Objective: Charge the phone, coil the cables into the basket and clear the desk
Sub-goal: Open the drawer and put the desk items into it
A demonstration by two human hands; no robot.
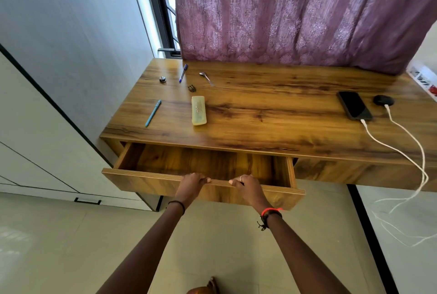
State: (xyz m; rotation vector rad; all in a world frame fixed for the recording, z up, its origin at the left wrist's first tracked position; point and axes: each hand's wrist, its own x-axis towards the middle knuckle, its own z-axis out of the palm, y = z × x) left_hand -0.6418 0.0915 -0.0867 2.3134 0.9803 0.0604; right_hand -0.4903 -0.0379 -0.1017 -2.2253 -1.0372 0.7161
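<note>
From the head camera we look down on a wooden desk [272, 109] set against a mauve patterned curtain [295, 10], with a strip of barred window [165, 5] showing at the curtain's left edge. A pale cabinet [35, 140] with dark trim stands to the left, and a light tiled floor [59, 246] runs beneath.

The desk's drawer [142, 174] stands open below the left half of the top, and we see only bare wood inside. The person's left hand [192, 181] and right hand [246, 184] both grip the top edge of the drawer front, close together, with fingers curled over the edge. The right hand wears a ring, and there are bands on both wrists.

On the right part of the desk we find the phone [354, 105], lying flat with its screen dark. A white cable [383, 141] is plugged into its near end. Just beside it sits a small black round device [383, 100] with a second white cable [409, 133] attached. Both cables trail off the front edge and hang toward the floor.

On the left part lie a teal pen [153, 113], a translucent yellow case [198, 110], a dark hair clip [192, 88], a blue pen [183, 73], a metal spoon [207, 78] and a small round object [162, 79] that we cannot identify. All of these lie apart from one another. A printed sheet [423, 81] shows at the far right edge.
</note>
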